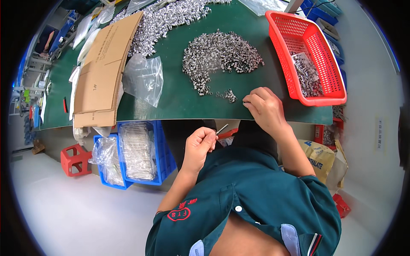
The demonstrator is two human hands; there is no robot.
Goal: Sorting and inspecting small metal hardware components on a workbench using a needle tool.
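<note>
We see small shiny metal sleeves (220,57) heaped on the matte green surface (179,96), a few strays (228,95) lying just beyond our right fingers. Our left hand (198,147), held below the surface edge, pinches a thin metal pin (221,129) whose tip juts past the fingers (its lower end is hidden in the grip). Our right hand (265,109) rests knuckles-up at the surface edge, fingers curled; what they grasp, we cannot tell. A red mesh basket (318,36) stands beyond.
</note>
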